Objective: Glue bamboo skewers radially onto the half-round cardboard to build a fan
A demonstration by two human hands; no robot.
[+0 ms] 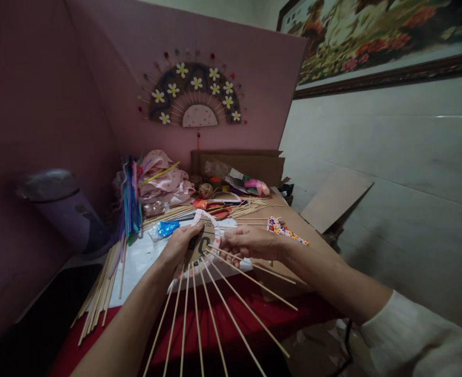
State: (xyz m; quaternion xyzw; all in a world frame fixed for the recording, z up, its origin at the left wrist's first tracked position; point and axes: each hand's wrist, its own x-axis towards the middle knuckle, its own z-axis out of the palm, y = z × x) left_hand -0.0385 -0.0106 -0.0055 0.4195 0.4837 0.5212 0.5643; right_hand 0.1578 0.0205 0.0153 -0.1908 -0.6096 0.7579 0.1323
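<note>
A brown cardboard half circle [198, 245] with a pink-and-white fabric rim is held up in front of me. Several thin bamboo sticks [220, 285] fan out from its lower side toward me. My left hand [182, 245] grips the cardboard at its left edge, thumb on the face. At the right edge, my right hand [250, 244] has its fingers closed on the rim, close to the outermost stick, which crosses in front of the fingers. Exactly what those fingertips pinch is partly hidden.
Bamboo sticks [99, 293] overhang the table's left side beside coloured pipe cleaners [131, 201]. Behind lie pink fabric [164, 180], scissors [218, 210] and a twine ball [206, 190]. Patterned fabric [286, 230] lies right. A decorated fan [197, 94] hangs on the pink board.
</note>
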